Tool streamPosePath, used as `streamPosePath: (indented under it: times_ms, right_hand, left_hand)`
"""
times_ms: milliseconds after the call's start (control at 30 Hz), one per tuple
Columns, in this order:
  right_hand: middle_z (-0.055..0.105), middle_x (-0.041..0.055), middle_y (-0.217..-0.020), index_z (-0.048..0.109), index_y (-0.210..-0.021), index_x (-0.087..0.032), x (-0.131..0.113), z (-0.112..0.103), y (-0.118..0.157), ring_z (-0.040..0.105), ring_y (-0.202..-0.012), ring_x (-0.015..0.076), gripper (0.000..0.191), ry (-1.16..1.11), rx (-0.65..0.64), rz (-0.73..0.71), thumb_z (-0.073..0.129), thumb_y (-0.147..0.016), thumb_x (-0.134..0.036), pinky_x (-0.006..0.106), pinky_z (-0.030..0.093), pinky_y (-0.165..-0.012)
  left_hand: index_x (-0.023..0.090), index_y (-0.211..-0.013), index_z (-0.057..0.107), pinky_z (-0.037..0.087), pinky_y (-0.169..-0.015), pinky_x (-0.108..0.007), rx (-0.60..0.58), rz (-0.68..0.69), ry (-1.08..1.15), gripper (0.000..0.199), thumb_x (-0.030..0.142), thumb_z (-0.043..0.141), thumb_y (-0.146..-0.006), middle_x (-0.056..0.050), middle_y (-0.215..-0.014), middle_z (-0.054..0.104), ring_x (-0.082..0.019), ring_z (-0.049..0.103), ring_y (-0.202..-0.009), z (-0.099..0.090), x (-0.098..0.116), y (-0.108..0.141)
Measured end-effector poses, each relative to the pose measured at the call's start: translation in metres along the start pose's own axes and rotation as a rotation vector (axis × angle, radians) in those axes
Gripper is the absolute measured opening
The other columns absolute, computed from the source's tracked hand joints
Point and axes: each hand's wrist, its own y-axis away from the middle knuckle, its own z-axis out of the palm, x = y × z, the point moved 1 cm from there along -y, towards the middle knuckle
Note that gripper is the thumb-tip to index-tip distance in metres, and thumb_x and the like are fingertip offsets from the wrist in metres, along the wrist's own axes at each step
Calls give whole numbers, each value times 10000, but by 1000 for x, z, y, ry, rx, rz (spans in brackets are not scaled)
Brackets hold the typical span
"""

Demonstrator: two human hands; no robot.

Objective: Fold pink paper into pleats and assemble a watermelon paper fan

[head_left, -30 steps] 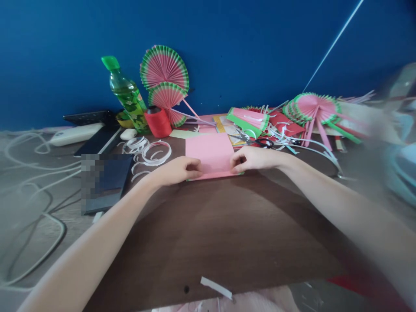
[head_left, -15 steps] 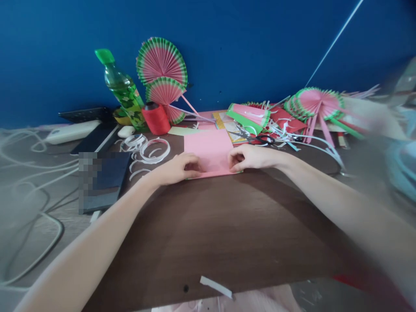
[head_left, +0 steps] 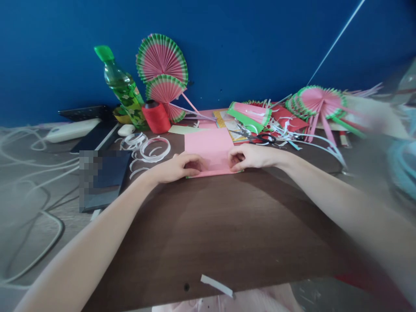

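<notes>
A sheet of pink paper (head_left: 209,145) lies on the dark brown table, its near edge folded into a narrow strip with bits of green at both ends. At the left end of that fold is my left hand (head_left: 182,166), thumb and fingers curled closed on the paper. My right hand (head_left: 248,157) pinches the right end of the same fold, with the fingertips pressed together. Parts of the fold are hidden under the fingers of both hands.
Behind the sheet are scissors (head_left: 264,138), paper scraps and a folded pink-green piece (head_left: 250,116). Pleated fans (head_left: 162,60) lean on the blue wall near a red thread spool (head_left: 156,118) and a green bottle (head_left: 125,93). Tape rolls (head_left: 155,149) and cables lie left.
The fingers of my left hand have slid slightly to the right along the fold. My right hand keeps its place on the paper.
</notes>
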Motion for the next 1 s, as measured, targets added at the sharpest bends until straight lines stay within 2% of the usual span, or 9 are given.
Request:
streamPosePath:
  times_ms: [167, 500, 733, 1000]
  right_hand:
    - [541, -18, -648, 615, -751, -154, -1, 0, 1, 439, -582, 97, 205, 3, -10, 8, 637, -671, -341, 233, 331, -550]
    - [546, -17, -647, 598, -752, -153, -3, 0, 2, 443, -590, 102, 201, 4, -15, 17, 629, -675, -337, 236, 333, -547]
    - [575, -9, -653, 597, -713, -165, -3, -1, 4, 469, -612, 108, 180, 7, -3, 39, 636, -668, -335, 237, 353, -571]
    - [580, 0, -688, 577, -708, -162, -7, -1, 6, 482, -645, 117, 145, 8, -36, 42, 623, -672, -295, 243, 361, -599]
  left_hand:
    - [246, -1019, 629, 352, -950, -365, -27, 65, -27, 252, 299, 463, -838, -25, -1077, 614, -194, 498, -1064, 1, -1, -2]
    - [310, -1029, 659, 324, -979, -390, -26, 45, -60, 282, 228, 481, -826, -11, -1052, 611, -192, 492, -1060, 1, 1, -2]
    - [302, -1005, 678, 370, -940, -353, 6, 78, -32, 258, 286, 508, -811, -25, -1021, 624, -188, 510, -1011, 2, -1, -2]
    - [314, -1001, 678, 377, -929, -334, -15, 83, -59, 249, 294, 500, -827, -15, -1039, 624, -178, 517, -1002, 2, 0, -2]
